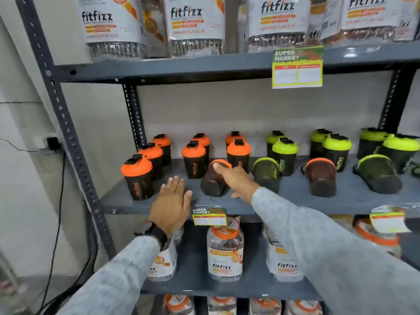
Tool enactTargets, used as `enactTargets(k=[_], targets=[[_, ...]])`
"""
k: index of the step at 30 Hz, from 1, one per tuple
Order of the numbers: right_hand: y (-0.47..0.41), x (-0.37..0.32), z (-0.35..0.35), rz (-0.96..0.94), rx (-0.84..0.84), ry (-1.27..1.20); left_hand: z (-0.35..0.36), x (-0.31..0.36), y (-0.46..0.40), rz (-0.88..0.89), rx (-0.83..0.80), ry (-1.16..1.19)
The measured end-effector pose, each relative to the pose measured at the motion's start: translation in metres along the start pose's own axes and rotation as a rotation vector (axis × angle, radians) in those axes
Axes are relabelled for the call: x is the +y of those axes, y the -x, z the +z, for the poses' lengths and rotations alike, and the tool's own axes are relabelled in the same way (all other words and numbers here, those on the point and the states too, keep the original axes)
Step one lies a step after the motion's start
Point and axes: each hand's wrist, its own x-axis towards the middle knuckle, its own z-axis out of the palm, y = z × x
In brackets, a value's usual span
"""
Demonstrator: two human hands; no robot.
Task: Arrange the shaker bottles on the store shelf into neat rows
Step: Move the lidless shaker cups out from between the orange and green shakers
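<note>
While the middle shelf (354, 196) of the grey metal rack is carrying the stock, the shaker bottles are standing in short files running front to back: at the left a file of three orange-lidded bottles, the front one (137, 176) standing nearest the shelf edge; then two files of two orange-lidded bottles (194, 159); then three files of green-lidded bottles (284, 155) running to the right end. Four bottles are lying on their sides in front of these files, bases toward the camera: an orange-lidded fallen bottle (213, 180), a green-lidded one (267, 173), a second orange-lidded one (321, 176) and a second green-lidded one (378, 173). The right hand (234, 178) is resting on top of the first fallen bottle, its fingers (219, 165) curling over the lid end and seeming to be gripping it, though the far side is hidden. The left hand (171, 205) is hovering flat over the shelf's front edge, fingers released and spread, holding nothing, between the front orange bottle and the fallen one. A price tag (209, 215) is hanging from the shelf lip just beside that hand. Large Fitfizz jars (225, 253) are sitting on the shelf below, and more on the shelf above.
</note>
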Motion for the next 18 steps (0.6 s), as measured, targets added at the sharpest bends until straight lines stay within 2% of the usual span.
enactTargets(k=[2,8,12,16,18], targets=[[-0.005,-0.006,0.003,0.085,-0.023,-0.073,0.005,-0.007,0.0,-0.033,-0.061,-0.007],[-0.022,-0.017,0.008,0.178,-0.104,-0.148,0.023,-0.014,0.003,-0.031,0.0,-0.086],[-0.02,-0.021,0.008,0.213,-0.08,-0.202,0.025,-0.014,0.007,-0.04,0.015,-0.074],[-0.011,-0.02,0.017,0.137,-0.029,-0.345,0.026,-0.014,0.007,-0.048,0.023,-0.049],[-0.01,-0.019,0.028,0.024,0.088,-0.32,0.027,-0.014,0.007,-0.056,0.028,-0.046]])
